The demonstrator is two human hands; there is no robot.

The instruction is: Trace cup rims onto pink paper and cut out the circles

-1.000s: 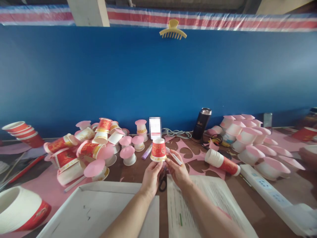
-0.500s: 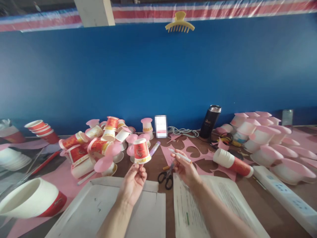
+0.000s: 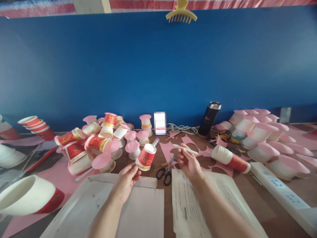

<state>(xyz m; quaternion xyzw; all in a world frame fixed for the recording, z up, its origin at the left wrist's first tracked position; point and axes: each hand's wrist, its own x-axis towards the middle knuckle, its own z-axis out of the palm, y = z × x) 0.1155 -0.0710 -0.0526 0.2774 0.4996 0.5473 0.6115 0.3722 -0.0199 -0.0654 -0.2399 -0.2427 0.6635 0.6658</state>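
My left hand (image 3: 127,180) pinches the rim of a red and white paper cup (image 3: 146,157), which is tipped upside down and leans to the right. Between the fingers of my right hand (image 3: 189,162) is a slim white pen (image 3: 186,149), its tip pointing left. Black-handled scissors (image 3: 166,172) lie on the table between my hands. Just behind the held cup stand several cups topped with pink paper discs, one of them a white cup with a pink disc (image 3: 133,147). Part of a purple tube (image 3: 156,142) shows behind the cup.
Cut pink paper (image 3: 168,151) lies behind my right hand. A black thermos (image 3: 210,118), stacked cups (image 3: 230,158) and a power strip (image 3: 279,185) stand or lie to the right. A white envelope (image 3: 138,211) and a printed packet (image 3: 195,201) lie in front.
The paper cup in my left hand has tilted to the right and moved slightly right and down. My right hand, with the pen, has shifted a little right. The whole view has tipped downward.
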